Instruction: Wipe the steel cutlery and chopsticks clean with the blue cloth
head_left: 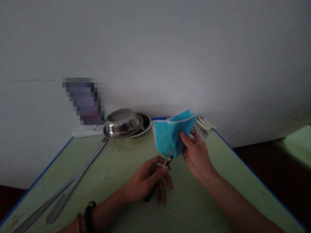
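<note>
My right hand (195, 157) is closed on a folded turquoise cloth (173, 132) with a white edge, gripping it between thumb and fingers. My left hand (148, 179) pinches a slim, shiny metal utensil (168, 158) just below the cloth. The utensil's upper end meets the cloth's lower fold and is partly hidden there, so its kind does not show. A dark piece (149, 195), perhaps its handle end, sticks out beneath my left palm. Both hands are above the table.
A steel bowl (122, 123) lies upside down on a steel plate (147, 123) by the wall. Long metal utensils (73, 184) lie along the left of the green table (116, 161). White-handled and metal cutlery (204, 124) rests at the back right. A pixelated object (84, 100) leans at the back left.
</note>
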The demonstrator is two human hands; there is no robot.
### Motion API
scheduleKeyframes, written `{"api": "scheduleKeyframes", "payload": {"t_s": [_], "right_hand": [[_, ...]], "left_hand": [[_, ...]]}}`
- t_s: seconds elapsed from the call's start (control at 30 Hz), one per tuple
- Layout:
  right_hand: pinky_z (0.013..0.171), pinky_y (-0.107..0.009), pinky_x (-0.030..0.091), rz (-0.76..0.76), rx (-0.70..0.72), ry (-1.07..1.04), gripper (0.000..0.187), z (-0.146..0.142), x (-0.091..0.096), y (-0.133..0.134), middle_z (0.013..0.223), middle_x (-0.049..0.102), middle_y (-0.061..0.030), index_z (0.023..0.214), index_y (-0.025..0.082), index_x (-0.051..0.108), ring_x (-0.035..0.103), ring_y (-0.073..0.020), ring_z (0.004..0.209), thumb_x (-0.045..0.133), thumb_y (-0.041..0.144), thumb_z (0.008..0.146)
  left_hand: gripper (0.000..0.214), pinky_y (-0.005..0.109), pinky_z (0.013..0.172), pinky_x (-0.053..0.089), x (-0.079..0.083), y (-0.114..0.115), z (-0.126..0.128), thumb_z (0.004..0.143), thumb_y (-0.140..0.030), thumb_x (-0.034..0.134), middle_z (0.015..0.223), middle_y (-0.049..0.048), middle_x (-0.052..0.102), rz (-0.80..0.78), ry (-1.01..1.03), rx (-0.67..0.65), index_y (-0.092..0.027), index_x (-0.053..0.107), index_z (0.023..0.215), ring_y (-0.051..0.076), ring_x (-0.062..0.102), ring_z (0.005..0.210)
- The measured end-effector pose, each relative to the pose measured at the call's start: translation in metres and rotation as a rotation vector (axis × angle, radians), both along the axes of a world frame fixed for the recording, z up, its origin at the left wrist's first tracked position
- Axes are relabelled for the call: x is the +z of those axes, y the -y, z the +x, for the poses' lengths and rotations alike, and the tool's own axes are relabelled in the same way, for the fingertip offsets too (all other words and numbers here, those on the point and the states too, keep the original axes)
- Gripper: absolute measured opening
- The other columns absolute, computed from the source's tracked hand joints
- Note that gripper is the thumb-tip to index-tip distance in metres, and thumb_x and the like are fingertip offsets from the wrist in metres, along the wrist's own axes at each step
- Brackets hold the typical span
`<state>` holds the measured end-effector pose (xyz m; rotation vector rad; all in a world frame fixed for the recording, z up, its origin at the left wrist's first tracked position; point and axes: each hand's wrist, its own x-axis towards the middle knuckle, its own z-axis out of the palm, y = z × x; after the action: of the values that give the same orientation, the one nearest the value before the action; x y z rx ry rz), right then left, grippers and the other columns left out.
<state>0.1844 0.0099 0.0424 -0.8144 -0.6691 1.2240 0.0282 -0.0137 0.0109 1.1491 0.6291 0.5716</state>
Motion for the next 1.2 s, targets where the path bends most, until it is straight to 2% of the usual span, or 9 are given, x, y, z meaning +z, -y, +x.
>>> {"api": "scheduleKeyframes", "payload": {"t_s": [0.1, 0.2, 0.33, 0.53, 0.63, 0.77, 0.87, 0.97, 1.2], "right_hand": [[0.068, -0.023, 0.05, 0.036, -0.096, -0.119, 0.026, 0.018, 0.004, -0.011, 0.082, 0.068, 0.0037, 0.085, 0.021, 0.054, 0.063, -0.0092, 0.072, 0.071, 0.029, 0.067], [0.068, -0.023, 0.051, 0.004, -0.126, -0.208, 0.019, 0.031, 0.003, -0.019, 0.082, 0.069, 0.0031, 0.081, 0.02, 0.058, 0.063, -0.009, 0.072, 0.07, 0.026, 0.068], [0.069, -0.024, 0.053, -0.067, 0.0, -0.248, 0.012, 0.026, -0.004, -0.018, 0.078, 0.07, 0.0018, 0.08, 0.019, 0.061, 0.063, -0.0104, 0.068, 0.067, 0.022, 0.07], [0.07, -0.029, 0.053, -0.105, 0.227, -0.184, 0.015, 0.002, -0.017, -0.01, 0.077, 0.07, 0.0017, 0.08, 0.019, 0.061, 0.064, -0.0135, 0.068, 0.065, 0.016, 0.067], [0.074, -0.03, 0.052, -0.09, 0.229, -0.239, 0.013, -0.006, -0.014, -0.028, 0.078, 0.071, 0.0023, 0.082, 0.02, 0.062, 0.065, -0.0151, 0.075, 0.061, 0.018, 0.069], [0.077, -0.032, 0.051, -0.037, 0.276, -0.303, 0.023, -0.02, 0.011, -0.068, 0.079, 0.071, 0.0007, 0.088, 0.022, 0.063, 0.064, -0.0168, 0.086, 0.049, 0.04, 0.083], [0.072, -0.031, 0.052, -0.04, 0.242, -0.372, 0.036, -0.031, 0.035, -0.09, 0.072, 0.07, 0.0013, 0.08, 0.021, 0.063, 0.064, -0.0164, 0.08, 0.038, 0.047, 0.087], [0.061, -0.026, 0.052, 0.02, 0.154, -0.432, 0.034, -0.039, 0.046, -0.097, 0.062, 0.066, 0.0044, 0.069, 0.022, 0.058, 0.062, -0.013, 0.066, 0.038, 0.043, 0.087], [0.037, -0.02, 0.035, 0.015, -0.039, -0.081, 0.035, -0.038, 0.02, -0.093, 0.045, 0.046, 0.0072, 0.064, 0.022, 0.046, 0.043, -0.0085, 0.038, 0.046, 0.054, 0.079]], "left_hand": [[0.025, 0.016, 0.036, 0.04, 0.001, 0.002, -0.003, 0.089, -0.043, 0.044, 0.058, -0.0015, 0.06, 0.048, -0.092, -0.071, -0.018, 0.043, 0.094, 0.01, 0.055, 0.04], [0.03, 0.014, 0.037, 0.031, 0.003, 0.004, -0.003, 0.091, -0.044, 0.039, 0.047, -0.0074, 0.045, 0.136, -0.197, -0.037, -0.015, 0.048, 0.091, 0.005, 0.039, 0.038], [0.033, 0.016, 0.039, 0.026, 0.006, 0.006, -0.001, 0.09, -0.045, 0.039, 0.052, -0.0078, 0.038, 0.172, -0.234, 0.035, -0.015, 0.051, 0.088, 0.006, 0.033, 0.044], [0.034, 0.017, 0.038, 0.023, 0.004, -0.001, 0.002, 0.086, -0.048, 0.043, 0.052, -0.0089, 0.032, 0.047, -0.134, 0.144, -0.016, 0.05, 0.081, 0.006, 0.026, 0.042], [0.037, 0.018, 0.039, 0.022, 0.004, -0.006, 0.0, 0.084, -0.051, 0.044, 0.051, -0.0088, 0.03, 0.025, -0.145, 0.23, -0.017, 0.047, 0.071, 0.006, 0.025, 0.043], [0.043, 0.02, 0.042, 0.023, 0.004, -0.014, -0.007, 0.085, -0.054, 0.041, 0.05, -0.0071, 0.033, 0.121, -0.206, 0.359, -0.018, 0.041, 0.061, 0.007, 0.029, 0.045], [0.045, 0.02, 0.042, 0.022, 0.001, -0.022, -0.014, 0.086, -0.054, 0.036, 0.048, -0.0069, 0.033, 0.143, -0.195, 0.402, -0.018, 0.04, 0.06, 0.007, 0.028, 0.044], [0.045, 0.021, 0.042, 0.021, -0.003, -0.026, -0.017, 0.087, -0.054, 0.035, 0.048, -0.0074, 0.032, 0.115, -0.141, 0.401, -0.018, 0.039, 0.06, 0.007, 0.026, 0.042], [0.048, 0.022, 0.042, 0.024, -0.002, -0.02, -0.015, 0.084, -0.059, 0.036, 0.049, -0.0066, 0.034, 0.133, -0.213, 0.302, -0.018, 0.039, 0.059, 0.008, 0.03, 0.044]]}}
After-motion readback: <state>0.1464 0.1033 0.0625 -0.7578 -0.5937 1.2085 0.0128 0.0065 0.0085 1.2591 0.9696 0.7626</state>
